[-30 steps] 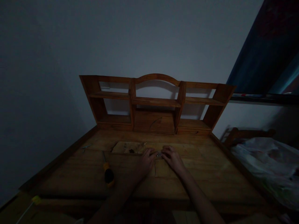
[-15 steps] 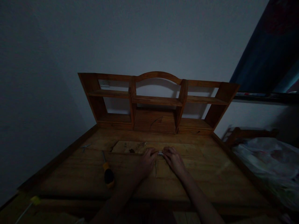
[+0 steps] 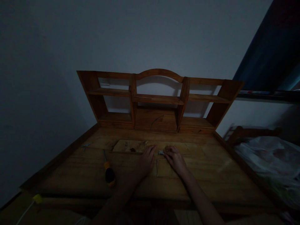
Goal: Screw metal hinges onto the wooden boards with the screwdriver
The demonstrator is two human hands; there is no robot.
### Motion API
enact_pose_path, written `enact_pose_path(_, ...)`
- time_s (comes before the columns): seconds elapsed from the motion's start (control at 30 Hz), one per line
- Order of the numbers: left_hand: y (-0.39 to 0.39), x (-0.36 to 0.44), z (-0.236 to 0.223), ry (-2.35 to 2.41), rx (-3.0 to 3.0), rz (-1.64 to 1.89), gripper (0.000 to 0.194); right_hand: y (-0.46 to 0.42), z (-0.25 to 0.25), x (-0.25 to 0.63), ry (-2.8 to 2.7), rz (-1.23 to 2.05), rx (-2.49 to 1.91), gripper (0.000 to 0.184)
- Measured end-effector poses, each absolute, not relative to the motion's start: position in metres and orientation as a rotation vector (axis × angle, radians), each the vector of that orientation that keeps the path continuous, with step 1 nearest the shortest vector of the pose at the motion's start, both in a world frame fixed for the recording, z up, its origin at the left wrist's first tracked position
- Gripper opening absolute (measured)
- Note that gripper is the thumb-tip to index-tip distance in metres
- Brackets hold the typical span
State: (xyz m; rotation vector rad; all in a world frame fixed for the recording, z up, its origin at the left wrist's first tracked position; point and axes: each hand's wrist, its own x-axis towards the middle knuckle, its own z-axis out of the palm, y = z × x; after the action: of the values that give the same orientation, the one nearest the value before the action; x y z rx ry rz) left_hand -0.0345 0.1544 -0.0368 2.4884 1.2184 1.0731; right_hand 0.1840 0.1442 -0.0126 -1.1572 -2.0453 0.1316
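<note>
My right hand (image 3: 173, 157) pinches the right end of a small shiny metal piece (image 3: 161, 152), low over the wooden desk (image 3: 206, 175). In this dim light its kind cannot be made out; it looks like a short bundle of thin bars or screws. To its left, my left hand (image 3: 146, 160) is apart from it, fingers stretched forward and holding nothing. A screwdriver (image 3: 109, 172) with an orange and black handle lies left of my left hand. Just beyond that hand is a damaged patch (image 3: 128, 146) with a ragged edge in the desktop.
A wooden shelf unit (image 3: 157, 99) stands along the desk's back edge against the wall. Small metal parts (image 3: 85, 146) lie at the far left. A yellow-tipped white cord (image 3: 37, 198) is at the front left, and a plastic-covered bundle (image 3: 269, 159) lies right of the desk.
My left hand has let go of the metal piece and drawn slightly left. My right hand still has its end of the piece. The view has shifted slightly.
</note>
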Motion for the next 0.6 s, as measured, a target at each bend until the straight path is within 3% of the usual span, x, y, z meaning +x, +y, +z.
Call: enact_pose_path(0.6,0.147,-0.035,-0.026,1.196,2.651,0.978,0.045,0.147,-0.018,0.185,-2.057,0.128,-1.186,0.019)
